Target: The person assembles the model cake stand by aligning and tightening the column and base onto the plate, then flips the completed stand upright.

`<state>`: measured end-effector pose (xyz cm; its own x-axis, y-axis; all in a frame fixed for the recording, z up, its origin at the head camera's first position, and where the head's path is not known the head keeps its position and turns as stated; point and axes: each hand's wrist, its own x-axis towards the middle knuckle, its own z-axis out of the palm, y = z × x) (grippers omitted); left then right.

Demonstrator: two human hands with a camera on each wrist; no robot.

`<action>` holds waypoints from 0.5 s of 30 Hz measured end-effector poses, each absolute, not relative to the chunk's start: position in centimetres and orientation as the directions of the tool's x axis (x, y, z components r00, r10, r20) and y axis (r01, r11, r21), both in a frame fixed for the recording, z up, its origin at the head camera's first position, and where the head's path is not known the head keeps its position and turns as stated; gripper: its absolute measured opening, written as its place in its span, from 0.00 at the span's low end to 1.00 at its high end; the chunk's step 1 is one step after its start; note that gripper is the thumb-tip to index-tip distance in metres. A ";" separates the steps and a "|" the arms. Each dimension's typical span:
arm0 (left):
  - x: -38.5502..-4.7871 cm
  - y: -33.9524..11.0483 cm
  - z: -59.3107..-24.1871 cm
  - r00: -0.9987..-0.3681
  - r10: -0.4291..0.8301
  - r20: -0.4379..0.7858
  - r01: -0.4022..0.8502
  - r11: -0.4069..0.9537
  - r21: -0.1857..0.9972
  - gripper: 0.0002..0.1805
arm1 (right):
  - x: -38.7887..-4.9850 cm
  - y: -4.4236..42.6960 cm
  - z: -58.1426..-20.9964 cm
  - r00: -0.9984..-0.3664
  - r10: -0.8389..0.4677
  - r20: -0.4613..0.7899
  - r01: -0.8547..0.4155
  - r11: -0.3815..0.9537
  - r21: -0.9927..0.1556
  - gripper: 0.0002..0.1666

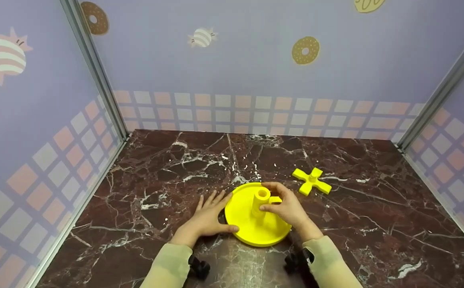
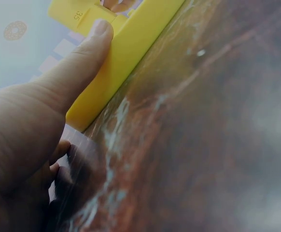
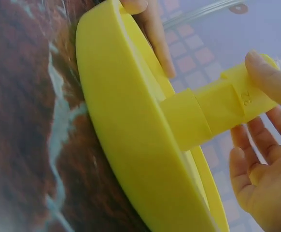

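Observation:
A round yellow tray (image 1: pixel 243 228) with a raised rim lies on the table. From its middle rises a hollow yellow tube (image 3: pixel 222 104), marked 32 in the right wrist view. My right hand (image 1: pixel 291 208) pinches this tube near its top between thumb and fingers; a small yellow tab shows beside it. At the tray's left side, my left hand (image 1: pixel 206 220) lies with fingers spread and straight. Its thumb (image 2: pixel 85 55) touches the rim. A separate yellow cross-shaped piece (image 1: pixel 311 182) with a short central peg sits beyond my right hand.
The table (image 1: pixel 148 160) has a dark red marbled top with white veins. Lilac panels with printed tiles (image 1: pixel 243 116) stand at the back and both sides, joined by metal corner posts (image 1: pixel 100 72). Black wrist mounts (image 1: pixel 200 267) sit under both forearms.

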<state>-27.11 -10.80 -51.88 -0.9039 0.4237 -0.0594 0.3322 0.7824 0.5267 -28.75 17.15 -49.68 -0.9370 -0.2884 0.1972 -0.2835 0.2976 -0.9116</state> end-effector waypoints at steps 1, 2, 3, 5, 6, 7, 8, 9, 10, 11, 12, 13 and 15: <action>-27.1 -10.8 -51.9 -0.904 0.423 -0.059 0.333 0.783 0.525 0.62 | -28.8 17.3 -49.6 -0.928 -0.318 0.194 -0.288 0.283 -0.915 0.39; -27.1 -10.8 -51.9 -0.904 0.423 -0.058 0.333 0.784 0.525 0.62 | -28.8 17.4 -49.6 -0.918 -0.349 0.190 -0.290 0.261 -0.921 0.40; -27.1 -10.8 -51.9 -0.905 0.422 -0.058 0.332 0.784 0.524 0.62 | -28.7 17.5 -49.5 -0.906 -0.379 0.190 -0.294 0.239 -0.925 0.42; -27.1 -10.8 -51.9 -0.905 0.421 -0.059 0.331 0.786 0.522 0.62 | -28.8 17.6 -49.3 -0.882 -0.431 0.191 -0.301 0.201 -0.932 0.42; -27.1 -10.8 -51.9 -0.906 0.420 -0.059 0.331 0.787 0.521 0.62 | -28.8 17.7 -49.3 -0.873 -0.449 0.192 -0.300 0.184 -0.936 0.41; -27.2 -10.8 -51.9 -0.905 0.420 -0.060 0.331 0.787 0.520 0.62 | -28.8 17.7 -49.3 -0.867 -0.460 0.191 -0.299 0.176 -0.938 0.40; -27.2 -10.8 -51.9 -0.906 0.419 -0.061 0.330 0.788 0.519 0.62 | -28.8 17.8 -49.3 -0.866 -0.465 0.185 -0.294 0.174 -0.940 0.39; -27.1 -10.8 -51.9 -0.906 0.419 -0.064 0.327 0.788 0.522 0.62 | -28.8 17.8 -49.3 -0.867 -0.465 0.176 -0.286 0.179 -0.941 0.38; -27.1 -10.8 -51.9 -0.906 0.419 -0.065 0.326 0.787 0.524 0.62 | -28.8 17.8 -49.3 -0.873 -0.460 0.165 -0.276 0.185 -0.943 0.37; -27.1 -10.8 -51.9 -0.906 0.418 -0.067 0.324 0.787 0.526 0.62 | -28.8 17.8 -49.3 -0.879 -0.451 0.156 -0.265 0.189 -0.946 0.36; -27.1 -10.8 -51.8 -0.906 0.418 -0.068 0.323 0.786 0.528 0.62 | -28.8 17.8 -49.3 -0.886 -0.439 0.147 -0.254 0.196 -0.947 0.35; -27.1 -10.8 -51.8 -0.906 0.419 -0.069 0.322 0.785 0.530 0.61 | -28.8 17.8 -49.4 -0.892 -0.427 0.145 -0.252 0.203 -0.946 0.34; -27.1 -10.8 -51.8 -0.906 0.418 -0.070 0.321 0.783 0.534 0.61 | -28.8 17.7 -49.5 -0.903 -0.405 0.146 -0.247 0.210 -0.946 0.32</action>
